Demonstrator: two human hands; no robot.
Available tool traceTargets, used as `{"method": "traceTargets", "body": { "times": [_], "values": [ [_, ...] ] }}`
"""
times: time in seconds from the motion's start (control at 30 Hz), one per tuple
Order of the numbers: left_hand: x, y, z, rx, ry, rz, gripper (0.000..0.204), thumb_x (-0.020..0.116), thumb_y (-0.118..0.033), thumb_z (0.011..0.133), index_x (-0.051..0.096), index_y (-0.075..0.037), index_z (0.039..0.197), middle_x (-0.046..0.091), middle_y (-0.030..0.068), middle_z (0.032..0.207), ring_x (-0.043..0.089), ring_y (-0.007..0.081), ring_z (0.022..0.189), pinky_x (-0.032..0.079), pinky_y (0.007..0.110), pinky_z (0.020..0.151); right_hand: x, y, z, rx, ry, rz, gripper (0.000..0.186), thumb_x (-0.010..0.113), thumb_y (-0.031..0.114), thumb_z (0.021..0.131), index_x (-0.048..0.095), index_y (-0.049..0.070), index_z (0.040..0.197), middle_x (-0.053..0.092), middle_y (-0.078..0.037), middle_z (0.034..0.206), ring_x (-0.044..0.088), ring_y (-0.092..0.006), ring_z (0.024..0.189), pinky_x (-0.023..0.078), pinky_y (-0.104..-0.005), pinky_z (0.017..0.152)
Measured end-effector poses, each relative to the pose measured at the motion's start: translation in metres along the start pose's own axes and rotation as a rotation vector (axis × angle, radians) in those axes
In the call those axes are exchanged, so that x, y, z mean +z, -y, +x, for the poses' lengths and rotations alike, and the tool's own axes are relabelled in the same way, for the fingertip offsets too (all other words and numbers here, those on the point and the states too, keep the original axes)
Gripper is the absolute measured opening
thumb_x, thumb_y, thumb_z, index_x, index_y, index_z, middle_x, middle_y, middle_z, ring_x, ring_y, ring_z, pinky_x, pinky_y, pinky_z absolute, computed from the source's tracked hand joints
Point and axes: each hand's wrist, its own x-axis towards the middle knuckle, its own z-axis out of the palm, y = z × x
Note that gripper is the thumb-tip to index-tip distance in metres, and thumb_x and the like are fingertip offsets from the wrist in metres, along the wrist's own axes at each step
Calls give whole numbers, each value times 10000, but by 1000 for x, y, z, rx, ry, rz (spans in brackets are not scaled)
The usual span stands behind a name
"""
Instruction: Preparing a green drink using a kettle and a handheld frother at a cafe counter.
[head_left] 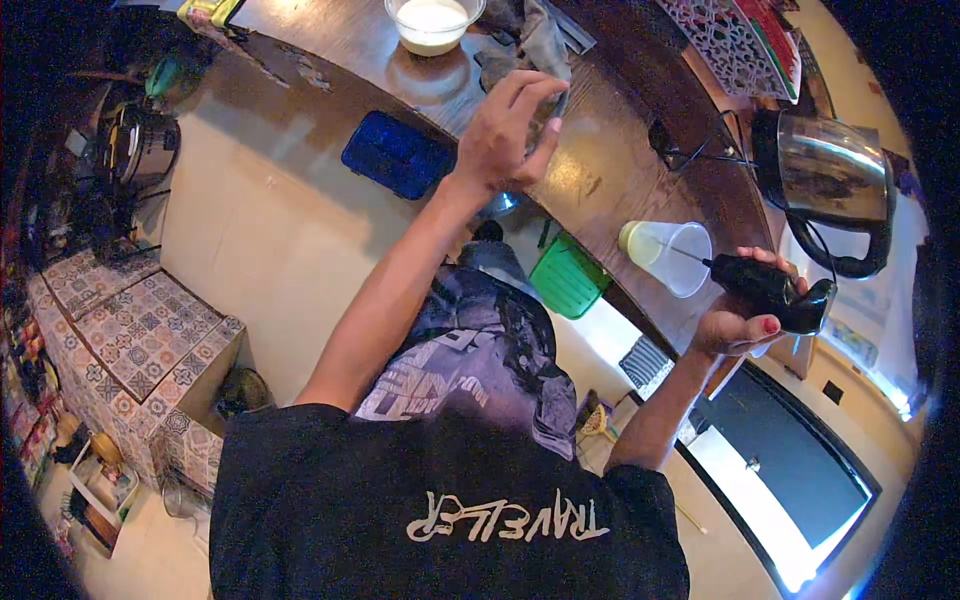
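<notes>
My right hand is wrapped round a black hand-held frother. Its thin metal shaft reaches into a clear plastic cup with pale yellow liquid at the bottom. The cup appears tilted on the wooden counter. My left hand is over the counter's front edge, fingers curled and thumb apart, round something see-through that I cannot make out. Just beyond it lies a crumpled grey cloth. A clear bowl of creamy white liquid stands on the counter at the far left.
An electric kettle with a black handle stands at the right. Below the counter edge are a blue tub and a green basket. A patterned-tile block is at the left, and a dark-panelled door at the lower right.
</notes>
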Motion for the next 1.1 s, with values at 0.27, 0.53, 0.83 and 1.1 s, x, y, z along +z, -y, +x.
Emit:
{"method": "traceTargets", "body": {
  "times": [0.27,0.53,0.83,1.1],
  "values": [
    [1,0,-1,-3,-7,-11,351,606,-67,806,564,-42,1153,564,152,1082,595,307,955,497,393,862,-2,3,1,13,-3,21,860,601,689,784,356,26,1274,540,-167,1091,609,-300,901,564,-446,761],
    [1,3,-2,-8,-2,-11,344,615,-71,807,573,-50,1148,572,148,1074,586,311,981,491,401,877,-9,2,4,51,-13,98,848,651,670,757,375,54,1271,549,-148,1095,605,-294,908,556,-460,772],
    [-1,-1,3,20,-10,10,340,591,-52,799,576,-46,1139,576,159,1082,590,331,972,501,385,866,-6,4,4,29,-29,11,829,582,712,782,397,52,1248,534,-144,1090,610,-297,917,553,-446,795],
    [2,1,2,4,-18,-14,322,581,-36,800,582,-41,1122,575,156,1071,598,311,979,505,374,865,-8,3,1,25,-21,5,845,580,709,786,372,47,1268,529,-147,1110,608,-294,924,551,-443,796]
  ]
}}
